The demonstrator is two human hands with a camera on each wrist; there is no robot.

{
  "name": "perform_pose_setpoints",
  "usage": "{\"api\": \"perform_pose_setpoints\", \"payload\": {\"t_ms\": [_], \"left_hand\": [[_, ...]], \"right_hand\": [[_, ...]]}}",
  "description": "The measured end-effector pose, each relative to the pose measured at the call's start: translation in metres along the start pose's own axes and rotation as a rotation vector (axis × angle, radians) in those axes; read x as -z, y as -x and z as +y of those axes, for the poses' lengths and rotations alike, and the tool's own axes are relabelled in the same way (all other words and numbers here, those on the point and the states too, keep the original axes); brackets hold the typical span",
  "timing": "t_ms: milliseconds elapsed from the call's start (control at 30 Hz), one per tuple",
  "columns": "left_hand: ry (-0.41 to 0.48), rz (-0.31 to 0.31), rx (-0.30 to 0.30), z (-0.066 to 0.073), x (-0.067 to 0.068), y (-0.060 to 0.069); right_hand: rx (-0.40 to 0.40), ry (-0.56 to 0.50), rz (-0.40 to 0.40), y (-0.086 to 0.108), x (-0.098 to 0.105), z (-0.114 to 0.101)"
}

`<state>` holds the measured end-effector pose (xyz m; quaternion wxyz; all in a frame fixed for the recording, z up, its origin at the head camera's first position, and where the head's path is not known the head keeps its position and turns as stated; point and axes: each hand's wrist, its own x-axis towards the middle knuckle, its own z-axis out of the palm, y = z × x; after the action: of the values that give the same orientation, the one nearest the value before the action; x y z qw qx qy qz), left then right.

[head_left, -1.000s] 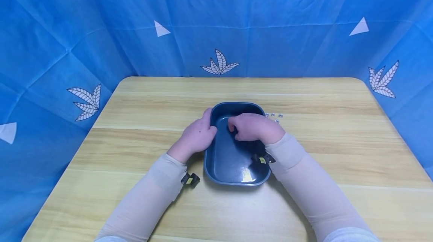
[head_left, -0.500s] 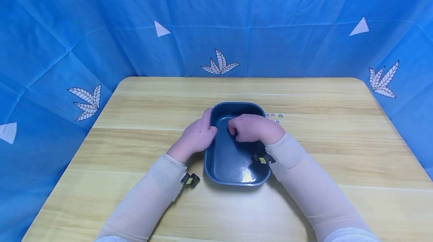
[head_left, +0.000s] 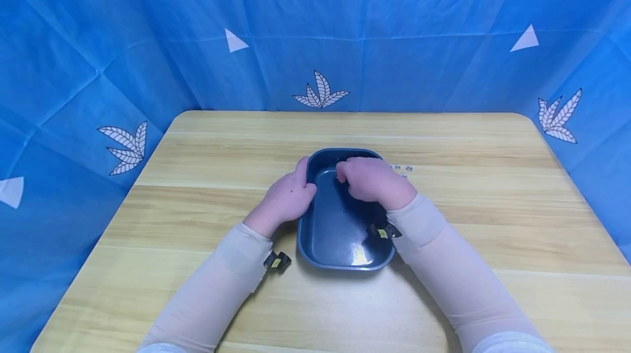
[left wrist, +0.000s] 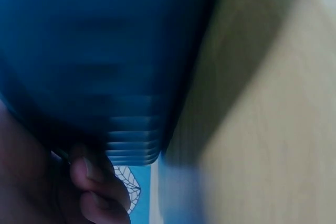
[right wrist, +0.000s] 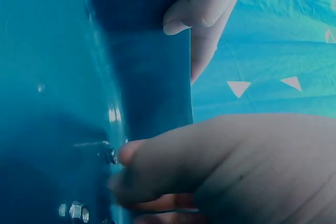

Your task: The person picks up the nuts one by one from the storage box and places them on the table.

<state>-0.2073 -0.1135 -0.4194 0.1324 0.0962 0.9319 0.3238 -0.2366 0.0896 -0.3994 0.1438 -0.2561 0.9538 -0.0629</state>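
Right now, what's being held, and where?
The left hand grips the blue bin by its left rim; whether the right hand holds anything, I can't tell.

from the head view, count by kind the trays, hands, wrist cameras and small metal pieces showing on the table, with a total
dark blue rectangular tray with rounded corners: 1
bare hands: 2 (left hand, right hand)
black wrist cameras with yellow labels: 2
small silver metal pieces visible on the pale wooden table: 4
total: 9
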Motion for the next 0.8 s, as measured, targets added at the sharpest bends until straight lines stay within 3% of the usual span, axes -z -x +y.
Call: {"api": "perform_pose_setpoints", "payload": {"t_ms": [333, 800], "left_hand": [[0.01, 0.001, -0.004, 0.0007, -0.0021, -0.0006], [0.024, -0.013, 0.021, 0.0014, -0.0004, 0.0012]], "right_hand": [[-0.023, 0.109, -0.126, 0.0089, 0.0045, -0.0028], [-0.019, 0.157, -0.154, 0.0062, 0.0022, -0.0032]]}}
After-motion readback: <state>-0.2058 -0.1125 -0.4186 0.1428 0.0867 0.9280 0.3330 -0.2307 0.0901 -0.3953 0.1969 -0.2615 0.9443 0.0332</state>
